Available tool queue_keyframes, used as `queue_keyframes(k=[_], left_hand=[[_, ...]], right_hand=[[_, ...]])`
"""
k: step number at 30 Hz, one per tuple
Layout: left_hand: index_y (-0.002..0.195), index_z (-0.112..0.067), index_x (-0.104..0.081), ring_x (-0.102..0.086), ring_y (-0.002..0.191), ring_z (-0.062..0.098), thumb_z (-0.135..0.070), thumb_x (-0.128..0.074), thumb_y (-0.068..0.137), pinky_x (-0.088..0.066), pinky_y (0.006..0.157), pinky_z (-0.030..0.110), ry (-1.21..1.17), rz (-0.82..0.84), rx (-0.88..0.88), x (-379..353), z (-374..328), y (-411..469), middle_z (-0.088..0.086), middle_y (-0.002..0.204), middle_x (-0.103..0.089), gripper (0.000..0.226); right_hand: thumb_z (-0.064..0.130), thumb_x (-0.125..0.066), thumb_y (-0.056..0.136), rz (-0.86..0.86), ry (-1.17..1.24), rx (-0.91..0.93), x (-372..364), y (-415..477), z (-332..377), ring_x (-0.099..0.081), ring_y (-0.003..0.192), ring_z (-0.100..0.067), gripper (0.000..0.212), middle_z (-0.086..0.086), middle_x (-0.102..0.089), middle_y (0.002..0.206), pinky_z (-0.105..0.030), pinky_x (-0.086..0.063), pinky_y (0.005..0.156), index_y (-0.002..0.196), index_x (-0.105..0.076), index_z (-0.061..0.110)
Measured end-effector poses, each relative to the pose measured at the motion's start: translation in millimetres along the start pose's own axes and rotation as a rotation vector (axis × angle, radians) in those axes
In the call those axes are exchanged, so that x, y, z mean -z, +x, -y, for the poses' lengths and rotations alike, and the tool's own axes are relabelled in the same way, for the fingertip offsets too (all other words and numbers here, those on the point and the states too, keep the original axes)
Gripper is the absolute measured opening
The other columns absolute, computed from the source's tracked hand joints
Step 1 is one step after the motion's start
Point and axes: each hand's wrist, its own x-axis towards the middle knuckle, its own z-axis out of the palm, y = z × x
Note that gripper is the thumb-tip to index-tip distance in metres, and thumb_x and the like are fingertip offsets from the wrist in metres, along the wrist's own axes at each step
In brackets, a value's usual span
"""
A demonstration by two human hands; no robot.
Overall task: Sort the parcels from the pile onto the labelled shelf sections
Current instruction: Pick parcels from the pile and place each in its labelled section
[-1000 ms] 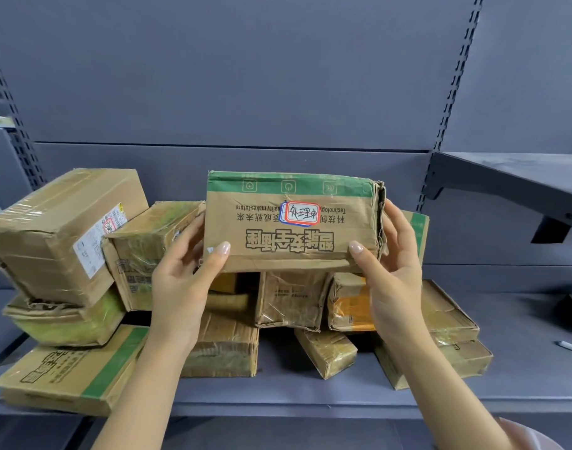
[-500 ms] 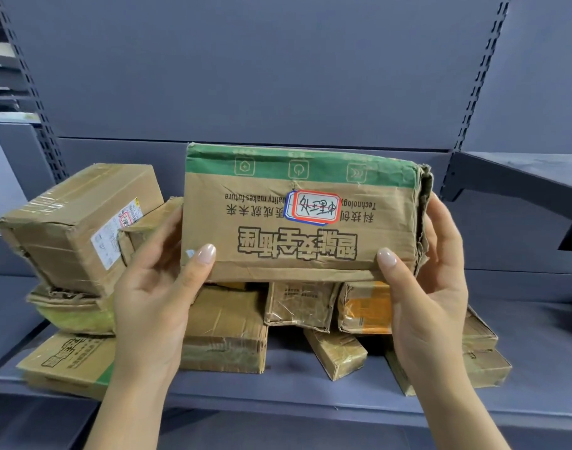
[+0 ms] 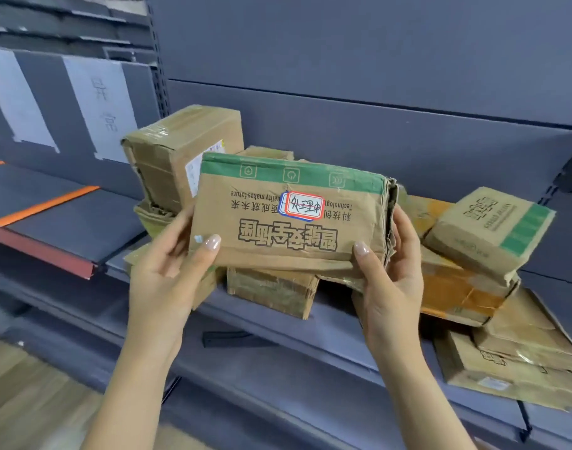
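While both hands hold it up just in front of the pile (image 3: 177, 141), the green-striped parcel (image 3: 288, 228) shows its print upside down, red-edged sticker (image 3: 304, 206) facing out. The left hand (image 3: 167, 274) clasps its left end, thumb in front, fingers behind; the right hand (image 3: 388, 280) clasps the crumpled right end likewise. Left of the pile hang paper labels (image 3: 99, 105).

Even, soft indoor light; motion blur at left; wide-angle bending at edges.
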Motion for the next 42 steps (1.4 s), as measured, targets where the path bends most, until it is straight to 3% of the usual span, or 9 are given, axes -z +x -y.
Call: queue_keyframes(k=[3, 10, 15, 18, 21, 25, 28, 36, 42], left_hand=[[0.115, -0.037, -0.069, -0.061, 0.119, 0.014, -0.047, -0.083, 0.065, -0.049, 0.100, 0.037, 0.051, -0.110, -0.006, 32.0, -5.3, -11.8, -0.007, 0.121, -0.069, 0.053], [0.123, -0.029, -0.063, -0.062, 0.118, 0.016, -0.026, -0.080, 0.077, -0.046, 0.105, 0.044, 0.202, -0.347, 0.002, 109.2, -24.1, -33.1, -0.002, 0.122, -0.069, 0.050], [0.117, -0.028, -0.065, -0.064, 0.114, 0.016, -0.025, -0.069, 0.072, -0.047, 0.104, 0.043, 0.242, -0.546, -0.028, 168.9, -45.4, -44.1, -0.003, 0.119, -0.070, 0.045], [0.125, -0.020, -0.062, -0.062, 0.118, 0.015, -0.019, -0.076, 0.074, -0.047, 0.103, 0.034, 0.268, -0.613, -0.057, 209.6, -56.8, -48.3, 0.000, 0.122, -0.069, 0.053], [0.126, -0.016, -0.061, -0.061, 0.119, 0.016, -0.021, -0.069, 0.074, -0.046, 0.104, 0.032, 0.284, -0.684, -0.074, 248.1, -66.4, -49.7, 0.002, 0.123, -0.068, 0.054], [0.127, -0.019, -0.061, -0.062, 0.118, 0.015, -0.021, -0.075, 0.076, -0.045, 0.106, 0.040, 0.330, -0.739, -0.050, 304.5, -75.2, -47.0, -0.001, 0.122, -0.069, 0.053], [0.126, -0.024, -0.061, -0.061, 0.119, 0.017, -0.017, -0.068, 0.083, -0.046, 0.105, 0.040, 0.360, -0.784, -0.042, 369.3, -81.8, -33.0, -0.001, 0.123, -0.069, 0.044], [0.114, -0.029, -0.064, -0.065, 0.112, 0.012, -0.003, -0.063, 0.090, -0.052, 0.093, 0.022, 0.356, -0.847, -0.014, 442.8, -83.6, -3.4, -0.004, 0.114, -0.072, 0.035], [0.113, -0.027, -0.066, -0.068, 0.104, 0.009, -0.003, -0.063, 0.089, -0.053, 0.095, 0.033, 0.360, -0.859, 0.025, 494.9, -80.7, 30.4, -0.008, 0.107, -0.074, 0.034]], right_hand=[[0.025, -0.073, 0.078, 0.073, 0.006, -0.067, -23.5, -13.3, -16.0, -0.050, 0.134, -0.012, 0.059, 0.010, -0.056, 0.142, -0.040, -0.042, 0.112, 0.132, -0.051, 0.038], [0.017, -0.067, 0.080, 0.274, 0.071, -0.184, -100.2, -35.1, -52.7, -0.054, 0.127, -0.004, 0.056, 0.007, -0.056, 0.140, -0.023, -0.047, 0.101, 0.131, -0.050, 0.035], [0.023, -0.070, 0.082, 0.437, 0.104, -0.262, -170.1, -58.4, -72.6, -0.051, 0.132, -0.009, 0.055, 0.005, -0.054, 0.143, -0.043, -0.041, 0.113, 0.131, -0.050, 0.038], [0.024, -0.070, 0.082, 0.518, 0.129, -0.276, -214.7, -74.9, -86.1, -0.052, 0.131, -0.006, 0.055, 0.009, -0.056, 0.141, -0.039, -0.041, 0.113, 0.132, -0.051, 0.036], [0.023, -0.069, 0.082, 0.575, 0.163, -0.299, -258.1, -92.1, -100.7, -0.052, 0.128, -0.001, 0.054, 0.014, -0.057, 0.137, -0.022, -0.044, 0.104, 0.132, -0.051, 0.034], [0.018, -0.072, 0.085, 0.616, 0.202, -0.361, -316.0, -116.1, -121.3, -0.051, 0.128, 0.004, 0.060, 0.014, -0.052, 0.142, -0.014, -0.042, 0.100, 0.138, -0.046, 0.033], [0.007, -0.067, 0.090, 0.631, 0.190, -0.384, -378.0, -139.8, -140.8, -0.054, 0.121, 0.007, 0.058, 0.013, -0.054, 0.140, -0.011, -0.045, 0.091, 0.141, -0.045, 0.026], [0.029, -0.067, 0.081, 0.690, 0.165, -0.427, -452.5, -160.2, -174.5, -0.054, 0.126, -0.003, 0.063, 0.010, -0.057, 0.139, -0.026, -0.046, 0.103, 0.141, -0.048, 0.026], [0.028, -0.066, 0.079, 0.704, 0.164, -0.456, -513.0, -161.4, -211.1, -0.058, 0.119, 0.001, 0.063, 0.011, -0.060, 0.135, -0.016, -0.049, 0.091, 0.140, -0.049, 0.025]])
